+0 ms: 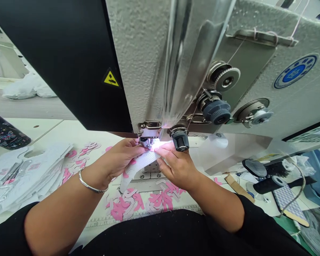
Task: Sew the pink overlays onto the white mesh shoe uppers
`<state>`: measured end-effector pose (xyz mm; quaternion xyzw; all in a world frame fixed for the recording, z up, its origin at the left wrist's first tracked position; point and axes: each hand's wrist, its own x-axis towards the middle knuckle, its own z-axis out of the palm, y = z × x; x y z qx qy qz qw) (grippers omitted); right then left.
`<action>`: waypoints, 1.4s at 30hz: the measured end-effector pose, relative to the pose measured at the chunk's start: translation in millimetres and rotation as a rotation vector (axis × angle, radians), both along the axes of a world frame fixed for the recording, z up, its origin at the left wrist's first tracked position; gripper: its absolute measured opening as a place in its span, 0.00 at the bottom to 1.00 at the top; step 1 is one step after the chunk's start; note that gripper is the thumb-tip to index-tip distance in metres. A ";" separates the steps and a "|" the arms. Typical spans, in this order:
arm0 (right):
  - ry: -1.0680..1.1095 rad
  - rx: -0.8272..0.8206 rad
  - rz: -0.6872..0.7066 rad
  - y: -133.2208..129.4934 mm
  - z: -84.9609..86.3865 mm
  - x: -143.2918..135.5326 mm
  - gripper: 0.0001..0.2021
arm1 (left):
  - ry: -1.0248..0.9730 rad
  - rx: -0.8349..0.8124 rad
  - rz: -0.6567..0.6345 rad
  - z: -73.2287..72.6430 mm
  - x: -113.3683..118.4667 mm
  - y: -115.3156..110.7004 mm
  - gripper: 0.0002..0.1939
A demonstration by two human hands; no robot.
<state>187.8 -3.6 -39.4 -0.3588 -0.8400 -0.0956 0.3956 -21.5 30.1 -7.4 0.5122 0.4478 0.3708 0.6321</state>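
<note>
A sewing machine (146, 53) fills the upper middle, its lit needle area low at the centre. White dotted fabric (140, 161) lies under the presser foot (148, 141). My left hand (122, 156), with a silver bangle at the wrist, pinches the fabric's left side beside the foot. On the right side, my right hand (176, 165) presses its closed fingers on the same fabric near the needle. The needle tip itself is lost in the glare. Pink and white cut pieces (122, 206) lie scattered in front of the machine.
Stacked white fabric panels (42, 174) lie at the left, near a dark patterned bottle (6, 131). A ruler strip (101, 224) runs along the front edge. Black thread spool (269, 184), a brown strip (238, 187) and a blue bin (317, 177) are at the right.
</note>
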 end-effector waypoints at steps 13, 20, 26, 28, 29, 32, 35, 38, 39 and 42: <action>0.013 -0.025 0.006 1.0 5.1 2.1 0.09 | 1.076 1.438 0.344 -19.8 18.5 -54.9 0.15; -0.043 -0.057 0.042 9.1 10.3 16.5 0.12 | 1.065 1.428 0.360 -21.7 21.0 -52.1 0.13; -0.040 -0.040 0.078 11.9 7.7 16.2 0.13 | 1.042 1.400 0.348 -21.8 18.8 -52.2 0.14; -0.027 -0.024 0.084 11.4 7.1 15.2 0.13 | 1.040 1.390 0.345 -21.2 18.0 -52.6 0.15; -0.026 -0.026 0.086 11.1 7.1 14.6 0.14 | 1.041 1.386 0.344 -20.9 17.5 -52.7 0.16; -0.033 -0.041 0.099 9.3 8.2 12.8 0.15 | 1.039 1.379 0.340 -20.1 16.2 -52.5 0.16; -0.030 -0.023 0.106 6.7 9.7 11.3 0.15 | 1.035 1.379 0.353 -19.9 15.1 -51.4 0.15; -0.034 0.005 0.101 4.3 9.0 10.3 0.15 | 1.032 1.393 0.385 -20.1 14.3 -50.3 0.15; -0.037 0.014 0.096 3.6 8.1 10.0 0.15 | 1.028 1.399 0.392 -20.3 14.0 -50.1 0.14; -0.045 0.047 0.069 2.2 3.7 8.4 0.15 | 1.018 1.414 0.397 -21.0 13.3 -49.6 0.15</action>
